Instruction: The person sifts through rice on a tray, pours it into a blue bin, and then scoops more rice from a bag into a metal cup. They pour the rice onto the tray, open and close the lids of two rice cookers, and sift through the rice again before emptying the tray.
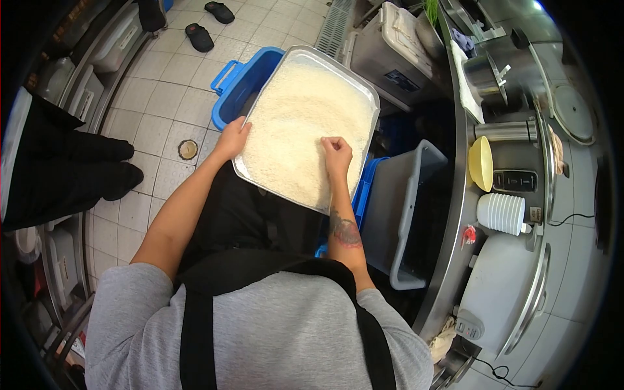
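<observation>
A metal tray [372, 97] covered with pale, grainy crumbs or flakes [292, 123] sits tilted in front of me, over the rim of a blue tub [224, 107]. My left hand [232, 138] grips the tray's left edge, fingers at the rim. Over the right part of the crumbs is my right hand [337, 155], its fingers curled together in a pinch. Whatever lies between those fingertips is hidden. What bears the tray from below cannot be seen fully.
To my right stands a grey bin [396, 221] beside a steel counter [448, 240] with stacked white bowls [500, 213], a yellow bowl [480, 164] and a kitchen scale [469, 325]. Another person's dark-clad legs [71, 166] are at left. A round floor drain [188, 149] lies nearby.
</observation>
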The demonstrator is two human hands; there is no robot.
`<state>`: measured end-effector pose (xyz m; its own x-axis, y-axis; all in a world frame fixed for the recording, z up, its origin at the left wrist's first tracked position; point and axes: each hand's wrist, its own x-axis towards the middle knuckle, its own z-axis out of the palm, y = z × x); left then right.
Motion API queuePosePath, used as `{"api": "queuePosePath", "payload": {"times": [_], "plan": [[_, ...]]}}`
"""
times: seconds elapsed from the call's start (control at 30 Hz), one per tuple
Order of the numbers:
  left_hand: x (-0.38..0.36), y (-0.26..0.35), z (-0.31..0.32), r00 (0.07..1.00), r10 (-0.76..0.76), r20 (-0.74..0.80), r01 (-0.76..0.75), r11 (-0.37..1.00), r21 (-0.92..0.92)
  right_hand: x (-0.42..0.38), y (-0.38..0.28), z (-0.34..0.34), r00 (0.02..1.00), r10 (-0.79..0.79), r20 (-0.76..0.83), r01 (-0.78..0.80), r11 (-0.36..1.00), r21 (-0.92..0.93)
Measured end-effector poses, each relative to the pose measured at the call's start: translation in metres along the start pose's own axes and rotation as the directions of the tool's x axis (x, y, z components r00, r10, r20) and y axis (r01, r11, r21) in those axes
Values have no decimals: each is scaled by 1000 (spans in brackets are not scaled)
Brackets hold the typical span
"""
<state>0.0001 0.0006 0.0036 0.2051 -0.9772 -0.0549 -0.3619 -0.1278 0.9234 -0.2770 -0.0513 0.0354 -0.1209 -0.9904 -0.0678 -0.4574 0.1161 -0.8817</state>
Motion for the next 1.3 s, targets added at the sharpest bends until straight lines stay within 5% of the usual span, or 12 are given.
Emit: {"api": "queuePosePath", "payload": {"times": [0.07,0.23,0.3,0.43,0.67,0.73,0.77,0.93,1.07,1.13,1.3], "plan": [[0,-3,1,1000,-2,1,2,1000,-11,9,-23,7,987,-138,-78,128,984,-125],[-1,5,-1,997,-69,23,69,998,-1,47,-27,61,949,-313,-46,315,947,55],[0,3,-1,998,-54,30,55,999,-3,42,-39,82,857,-513,49,515,856,-48],[0,-5,4,1000,-29,-1,29,997,-65,15,-52,97,776,-574,261,622,764,-172],[-2,3,1,998,-52,21,53,999,-5,25,-71,66,796,-306,522,492,829,-266],[-2,0,1,998,-57,35,58,998,-36,45,-84,67,906,-122,405,135,991,-3],[-3,-4,2,998,-65,28,66,997,-36,53,-89,68,902,-122,415,135,991,-3],[-4,-3,6,998,-46,-51,47,998,29,89,-96,91,839,-406,361,450,892,-42],[-5,3,1,997,-75,3,75,995,59,71,-81,118,833,-436,341,504,851,-144],[-4,0,3,997,-81,15,80,996,24,39,-76,125,696,-652,299,718,627,-302],[-3,3,-1,993,-96,63,93,995,48,0,-66,108,760,-485,432,624,730,-279]]}}
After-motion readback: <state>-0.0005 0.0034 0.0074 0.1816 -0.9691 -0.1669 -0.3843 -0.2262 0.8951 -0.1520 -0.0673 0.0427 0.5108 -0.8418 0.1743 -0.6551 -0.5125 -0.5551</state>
